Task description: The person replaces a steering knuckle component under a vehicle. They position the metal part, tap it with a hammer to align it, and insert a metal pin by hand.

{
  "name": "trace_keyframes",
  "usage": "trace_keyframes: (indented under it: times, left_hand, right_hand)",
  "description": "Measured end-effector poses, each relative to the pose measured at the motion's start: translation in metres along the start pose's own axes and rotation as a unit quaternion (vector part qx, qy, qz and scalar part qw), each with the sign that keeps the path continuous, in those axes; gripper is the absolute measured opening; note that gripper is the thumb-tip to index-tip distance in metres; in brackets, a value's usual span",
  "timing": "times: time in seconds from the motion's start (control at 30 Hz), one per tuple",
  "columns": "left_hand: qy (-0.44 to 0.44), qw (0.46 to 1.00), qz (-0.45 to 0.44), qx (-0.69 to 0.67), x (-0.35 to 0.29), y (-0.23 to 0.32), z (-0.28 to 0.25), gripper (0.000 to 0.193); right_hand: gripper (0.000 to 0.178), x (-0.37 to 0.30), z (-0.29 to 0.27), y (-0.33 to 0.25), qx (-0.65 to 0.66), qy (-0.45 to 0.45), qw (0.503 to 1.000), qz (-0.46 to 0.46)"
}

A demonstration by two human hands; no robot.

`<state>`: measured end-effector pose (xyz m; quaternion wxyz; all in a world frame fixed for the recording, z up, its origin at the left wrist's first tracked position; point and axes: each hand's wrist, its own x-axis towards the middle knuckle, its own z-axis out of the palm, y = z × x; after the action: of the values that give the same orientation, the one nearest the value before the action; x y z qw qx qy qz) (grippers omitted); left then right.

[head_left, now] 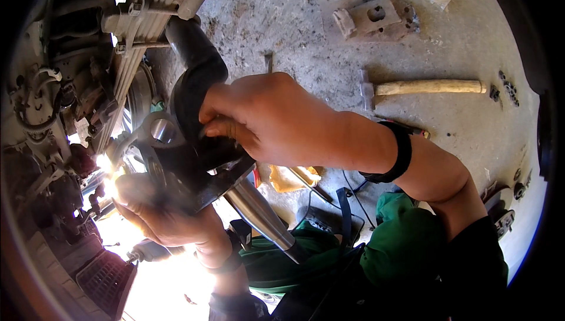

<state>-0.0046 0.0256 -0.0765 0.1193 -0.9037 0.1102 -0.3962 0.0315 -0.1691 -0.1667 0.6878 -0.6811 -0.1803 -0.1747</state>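
A dark steering knuckle (170, 156) with a round, shiny bore fills the space between my hands. Its polished, tapered spindle (259, 214) points down toward my legs. My left hand (168, 215) is wrapped around the lower side of the knuckle; glare washes out part of its fingers. Over the top, my right hand (271, 121) is closed in a pinch against the knuckle's upper part, beside the black axle beam end (199, 68). Whatever lies between those fingertips is hidden. A black band circles my right wrist.
Vehicle frame rails (132, 68) and hoses run along the left. On the concrete floor lie a wooden-handled hammer (429, 88), a metal plate with a hole (376, 17) and a yellow cloth (288, 179). My green-clad knee (406, 232) is close below.
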Motion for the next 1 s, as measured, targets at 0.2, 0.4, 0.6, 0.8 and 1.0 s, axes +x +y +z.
trace_keyframes:
  times: [0.2,0.4,0.6,0.8,1.0]
  left_hand:
    - [0.004,0.999,0.034,-0.001,0.004,0.003,-0.002,0.072]
    - [0.047,0.992,0.110,-0.046,0.021,0.027,-0.002,0.034]
    - [0.072,0.994,0.050,-0.067,0.015,0.023,0.006,0.026]
    - [0.027,0.985,-0.047,-0.164,0.016,0.025,0.002,0.021]
    - [0.046,0.993,0.066,-0.088,0.016,0.018,0.005,0.027]
  right_hand:
    - [0.013,0.001,0.000,-0.004,0.016,0.012,1.000,0.003]
    - [0.015,0.002,0.001,-0.010,0.001,-0.003,0.999,0.036]
    - [0.015,0.004,0.002,-0.010,-0.033,-0.015,0.999,0.034]
    - [0.016,0.003,-0.012,-0.020,-0.021,-0.054,0.995,0.076]
    - [0.020,0.002,-0.016,-0.012,0.009,-0.077,0.996,0.043]
